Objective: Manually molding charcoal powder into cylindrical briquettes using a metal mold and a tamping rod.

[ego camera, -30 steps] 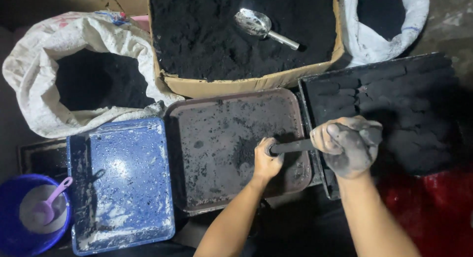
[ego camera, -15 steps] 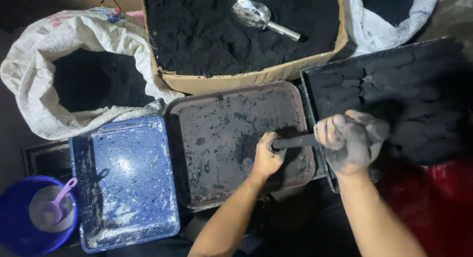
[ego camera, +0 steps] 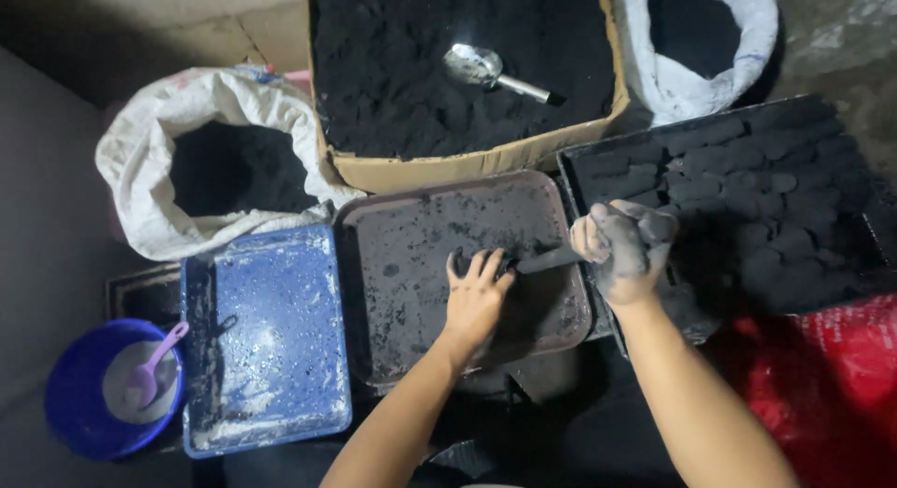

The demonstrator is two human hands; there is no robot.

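- both forearms bare, no sleeves or gloves in view
- right hand point(ego camera: 624, 250) totally caked in black powder (knuckles and fingers especially)
- left hand point(ego camera: 476, 296) way cleaner, just smudged fingertips
- no rings or watch

a dark metal tube point(ego camera: 547, 260) lies nearly level above the right part of a brown tray point(ego camera: 411, 292) dusted with black powder. the soot-blackened right hand point(ego camera: 624, 247) grips its right end; the left hand point(ego camera: 476, 296) cups its left end, fingers spread over the tray.
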